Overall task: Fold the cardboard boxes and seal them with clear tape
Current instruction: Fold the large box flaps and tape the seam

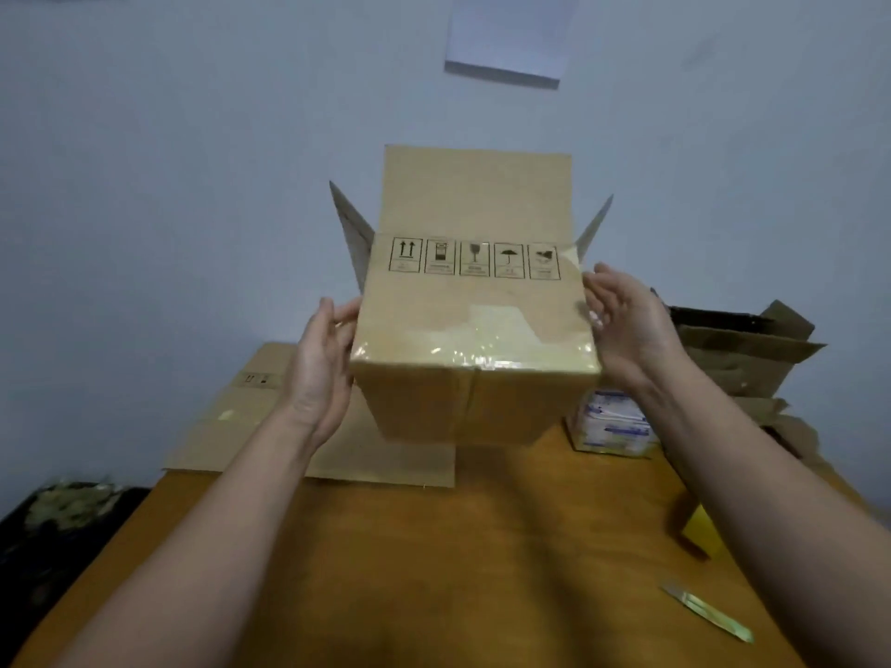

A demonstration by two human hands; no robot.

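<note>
A brown cardboard box [475, 301] is held up in the air above the table, tilted so its taped bottom faces me and its open flaps point toward the wall. Clear tape shines along its near edge. A row of black handling symbols runs across its upper face. My left hand [323, 359] presses flat against the box's left side with straight fingers. My right hand [627, 320] presses the right side the same way. The inside of the box is hidden.
A flattened cardboard box [270, 426] lies on the wooden table [434, 571] at the back left. Crumpled cardboard [752, 359] is piled at the back right, with a white-blue packet [612, 421] in front. A yellow object [701, 527] and a thin green-clear strip [708, 612] lie at the right.
</note>
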